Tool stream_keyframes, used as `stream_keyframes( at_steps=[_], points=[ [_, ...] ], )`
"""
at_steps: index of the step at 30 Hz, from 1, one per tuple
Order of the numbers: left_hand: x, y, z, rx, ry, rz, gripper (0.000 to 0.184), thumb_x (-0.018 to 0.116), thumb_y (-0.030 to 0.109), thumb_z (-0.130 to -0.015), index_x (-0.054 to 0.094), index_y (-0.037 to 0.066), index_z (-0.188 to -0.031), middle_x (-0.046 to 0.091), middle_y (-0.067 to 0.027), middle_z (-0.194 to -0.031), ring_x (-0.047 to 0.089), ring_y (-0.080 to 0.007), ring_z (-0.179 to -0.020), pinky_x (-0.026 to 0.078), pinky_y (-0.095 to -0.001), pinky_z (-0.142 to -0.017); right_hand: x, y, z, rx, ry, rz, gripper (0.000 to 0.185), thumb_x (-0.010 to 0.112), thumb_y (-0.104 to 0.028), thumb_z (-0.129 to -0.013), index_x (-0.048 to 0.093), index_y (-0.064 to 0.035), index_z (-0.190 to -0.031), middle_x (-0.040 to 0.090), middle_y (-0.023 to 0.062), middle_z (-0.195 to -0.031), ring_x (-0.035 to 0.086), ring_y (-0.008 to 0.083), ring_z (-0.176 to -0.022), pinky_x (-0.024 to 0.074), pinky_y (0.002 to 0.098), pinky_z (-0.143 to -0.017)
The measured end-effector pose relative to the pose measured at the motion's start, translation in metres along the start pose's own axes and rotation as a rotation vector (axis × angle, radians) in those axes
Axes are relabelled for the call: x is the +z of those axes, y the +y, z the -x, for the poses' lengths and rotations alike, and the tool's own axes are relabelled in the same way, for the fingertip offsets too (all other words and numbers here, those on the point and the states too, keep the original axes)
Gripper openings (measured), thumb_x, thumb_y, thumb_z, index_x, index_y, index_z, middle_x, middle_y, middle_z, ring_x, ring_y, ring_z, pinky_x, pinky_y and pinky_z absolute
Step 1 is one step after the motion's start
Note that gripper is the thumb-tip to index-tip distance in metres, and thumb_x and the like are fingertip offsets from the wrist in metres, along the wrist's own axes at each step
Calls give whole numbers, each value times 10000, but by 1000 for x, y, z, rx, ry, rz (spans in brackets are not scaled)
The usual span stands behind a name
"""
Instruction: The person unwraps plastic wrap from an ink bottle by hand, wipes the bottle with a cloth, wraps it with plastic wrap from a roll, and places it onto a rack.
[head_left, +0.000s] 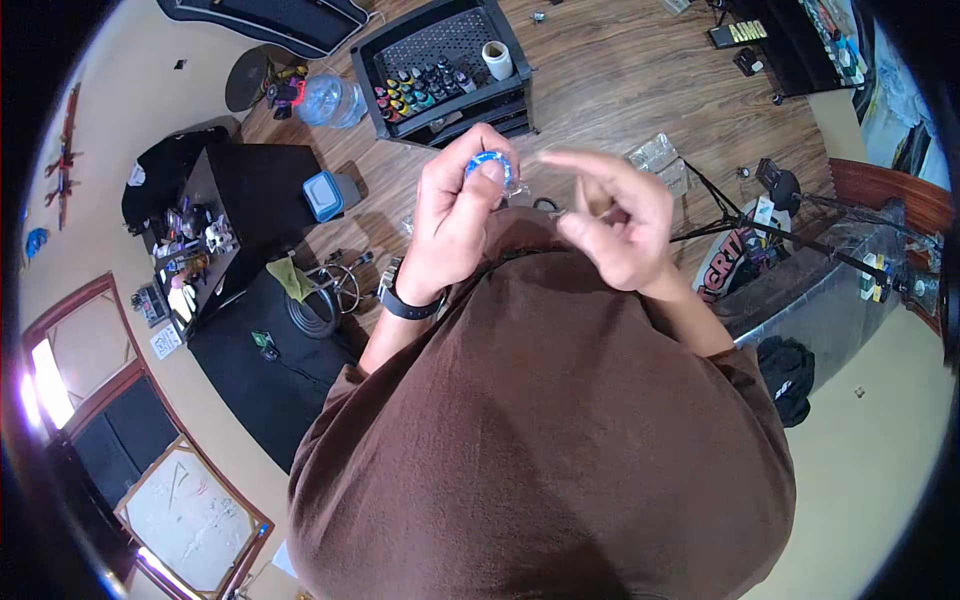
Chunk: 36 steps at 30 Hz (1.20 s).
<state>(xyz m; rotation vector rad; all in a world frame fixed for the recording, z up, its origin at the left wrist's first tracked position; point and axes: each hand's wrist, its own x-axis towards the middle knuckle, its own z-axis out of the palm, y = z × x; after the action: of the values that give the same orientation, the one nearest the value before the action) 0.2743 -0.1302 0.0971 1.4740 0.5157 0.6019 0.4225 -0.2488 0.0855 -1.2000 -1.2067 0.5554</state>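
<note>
A small round blue-and-white object (489, 160) is pinched between the thumb and fingers of my left hand (450, 215), near the top centre of the view. A dark watch is on that wrist. To the right, my right hand (620, 215) is raised with its index finger stretched toward the left hand and its thumb apart. Its fingertips are slightly blurred, and nothing shows between them. A gap separates the two hands. Something clear, perhaps plastic, shows just beside the blue object.
Beyond my hands, a black cart (365, 60) holds several small bottles and a white roll (497, 60). A water jug (330, 101) and a blue-lidded bin (323, 196) stand left. Black stand legs (715, 190) and a plastic-covered surface (800, 325) are at right.
</note>
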Motion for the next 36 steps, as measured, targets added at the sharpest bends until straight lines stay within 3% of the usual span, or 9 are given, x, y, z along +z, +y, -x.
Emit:
stream_keyframes(
  at_steps=[1,4,5,9,17,25,32,36],
  points=[
    [-1,-1,-1,-1,0,0,186,523,173,-920,537,21,-813,473,10,-704,402,-78,-614,334,-251,-550,-1,-2,2,166,46,-141,277,670,-112,-827,674,25,-1068,461,-44,-605,412,54,-512,321,237,-487],
    [-5,-8,-7,301,-10,-329,137,555,115,-864,532,8,-782,473,-39,-697,421,-137,-601,345,-278,-557,-1,-5,-4,338,-12,-314,195,634,-130,-874,652,21,-996,482,-61,-651,407,29,-567,300,209,-524],
    [-4,-8,-6,302,-15,-329,137,555,115,-864,532,8,-782,473,-39,-697,421,-137,-601,345,-278,-557,-1,-5,-6,421,-40,-401,172,617,-139,-897,641,18,-960,493,-69,-674,404,16,-595,290,195,-542],
    [6,-5,-5,339,38,-438,120,579,88,-808,528,-12,-766,468,-88,-705,440,-194,-605,358,-308,-564,6,3,-1,387,-162,-285,125,596,-112,-920,595,0,-863,506,-54,-683,396,15,-613,299,196,-552],
    [8,-13,2,292,10,-281,162,554,134,-825,531,-19,-775,469,-106,-717,448,-216,-627,362,-327,-575,11,-4,1,363,-110,-332,161,600,-116,-954,566,-15,-832,520,-39,-718,414,12,-651,330,200,-573],
    [11,-22,2,244,-6,-120,242,499,205,-882,517,-10,-772,440,-68,-714,407,-171,-621,322,-310,-573,10,2,1,284,-108,-267,159,613,-123,-953,566,-21,-840,532,-38,-735,417,16,-651,344,192,-583],
    [16,-15,9,-59,-1,154,201,448,186,-875,475,29,-753,422,5,-693,365,-96,-640,290,-268,-577,10,-9,-5,274,-125,-148,157,611,-102,-946,565,-16,-823,547,-26,-713,421,21,-613,347,202,-548],
    [19,-22,14,-83,84,237,172,438,157,-856,473,38,-738,424,14,-686,351,-79,-631,278,-249,-572,14,-9,-9,236,-135,-59,151,614,-84,-930,563,-10,-809,536,-8,-663,425,25,-571,346,222,-506]
  ],
)
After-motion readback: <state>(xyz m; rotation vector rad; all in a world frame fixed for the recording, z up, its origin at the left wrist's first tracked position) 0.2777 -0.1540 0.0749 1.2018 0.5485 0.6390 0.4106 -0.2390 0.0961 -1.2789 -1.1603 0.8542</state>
